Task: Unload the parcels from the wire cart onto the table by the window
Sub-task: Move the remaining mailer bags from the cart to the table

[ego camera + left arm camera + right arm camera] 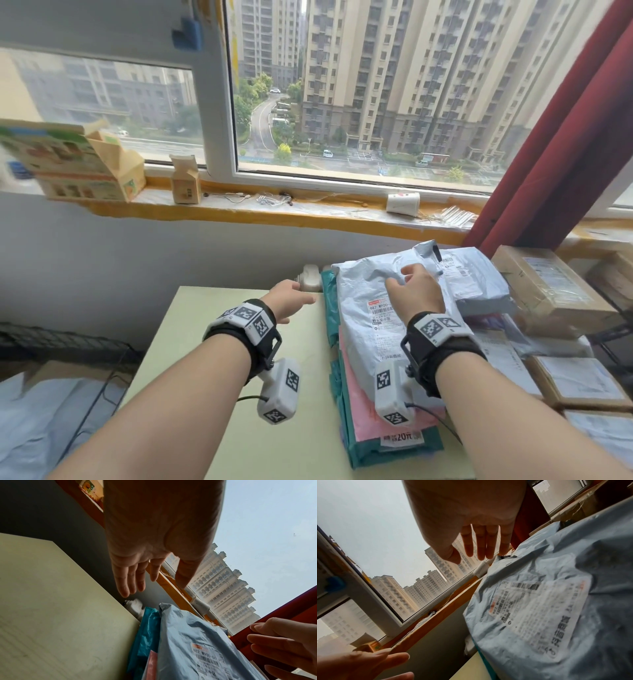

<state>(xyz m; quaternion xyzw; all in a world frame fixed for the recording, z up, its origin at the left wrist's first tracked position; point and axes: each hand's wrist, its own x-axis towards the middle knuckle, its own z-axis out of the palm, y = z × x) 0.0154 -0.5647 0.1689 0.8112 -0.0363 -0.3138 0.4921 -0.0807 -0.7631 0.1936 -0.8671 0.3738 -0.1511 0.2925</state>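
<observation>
A stack of soft parcels lies on the pale green table (212, 394) under the window: a grey mailer bag (370, 325) on top, a pink one (363, 411) and a teal one (334, 377) beneath. A second grey parcel (479, 277) lies at the far right of the stack. My right hand (416, 287) hovers just above the top grey bag (539, 608) with straight fingers (481, 547), holding nothing. Left of the stack, my left hand (291, 298) hangs over the table with its fingers (130, 580) straight and empty. The wire cart (61, 339) shows at the lower left.
Brown cardboard boxes (548, 287) are stacked right of the table beside a red curtain (565, 154). The windowsill (274, 209) holds an open carton (78, 164), a small box (186, 181) and a white cup (404, 204). A white object (311, 277) sits behind the table.
</observation>
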